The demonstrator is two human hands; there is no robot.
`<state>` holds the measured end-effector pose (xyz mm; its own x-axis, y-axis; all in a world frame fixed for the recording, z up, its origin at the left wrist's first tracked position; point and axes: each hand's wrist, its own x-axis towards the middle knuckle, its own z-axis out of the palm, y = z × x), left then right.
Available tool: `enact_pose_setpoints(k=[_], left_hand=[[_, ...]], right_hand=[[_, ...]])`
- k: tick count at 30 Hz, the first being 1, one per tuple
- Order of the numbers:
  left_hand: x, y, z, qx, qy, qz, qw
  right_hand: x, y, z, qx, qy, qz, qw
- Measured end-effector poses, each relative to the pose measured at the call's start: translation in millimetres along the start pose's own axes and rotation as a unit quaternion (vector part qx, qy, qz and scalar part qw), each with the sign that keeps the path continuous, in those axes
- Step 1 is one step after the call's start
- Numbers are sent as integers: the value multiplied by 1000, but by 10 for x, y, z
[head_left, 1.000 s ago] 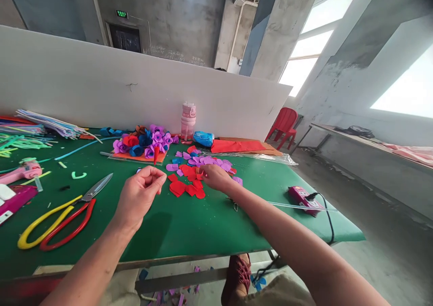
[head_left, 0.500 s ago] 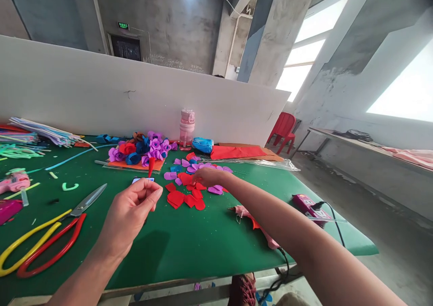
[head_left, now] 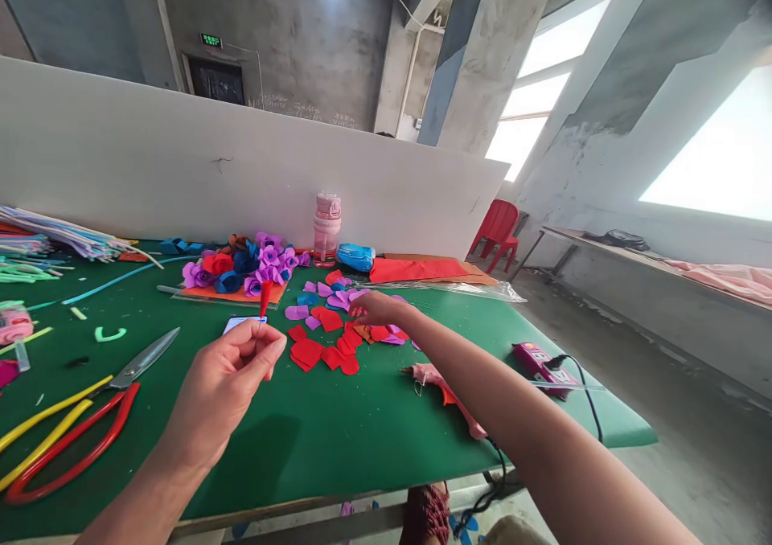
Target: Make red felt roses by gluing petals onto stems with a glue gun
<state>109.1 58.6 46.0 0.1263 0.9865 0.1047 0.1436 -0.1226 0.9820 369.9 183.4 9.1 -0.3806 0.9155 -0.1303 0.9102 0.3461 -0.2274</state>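
My left hand point(head_left: 232, 380) is closed in a pinch around the thin stem of a red paper flower bud point(head_left: 264, 299), which points upward above the fingertips. My right hand point(head_left: 381, 309) reaches over scattered cut petals, fingers slightly apart and pointing down, with nothing visible in them. Close beneath it lie red petals point(head_left: 329, 319) and purple petals point(head_left: 297, 313). More red petals point(head_left: 307, 354) lie between the hands. A phone point(head_left: 236, 322) is partly hidden behind my left hand. Below my right forearm rests a pink glue gun point(head_left: 445, 392).
Large scissors point(head_left: 143, 362) lie at left, near foam-like sticks point(head_left: 66, 227). Finished paper flowers point(head_left: 244, 264), a pink bottle point(head_left: 326, 227), a blue packet point(head_left: 355, 257) and red sheets point(head_left: 416, 269) line the back by a white partition point(head_left: 362, 171). A corded purple box point(head_left: 546, 368) sits right.
My right hand has shifted slightly over the petals, and its fingers look more spread. Orange-brown petals now show beneath it. My left hand still holds the red bud. The view has turned slightly right.
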Motion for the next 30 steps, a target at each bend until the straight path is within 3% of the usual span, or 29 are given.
enact_pose_setpoints(k=[7,12,18,24,30], left_hand=[[5,-47,-18,-3,-1,3,1000],[-7,-15,-13,-7,-1,15,1000],[-16,28,6,-14,3,14,1000],[-14,35,17,-22,7,15,1000],[-16,39,20,-20,9,18,1000]], right_hand=[[202,-52,97,93,-34,66,993],[131,78,1,216,45,88,971],[22,80,-91,332,144,138,922],[-140,59,-202,398,166,162,887],[-195,117,-138,408,169,180,879]])
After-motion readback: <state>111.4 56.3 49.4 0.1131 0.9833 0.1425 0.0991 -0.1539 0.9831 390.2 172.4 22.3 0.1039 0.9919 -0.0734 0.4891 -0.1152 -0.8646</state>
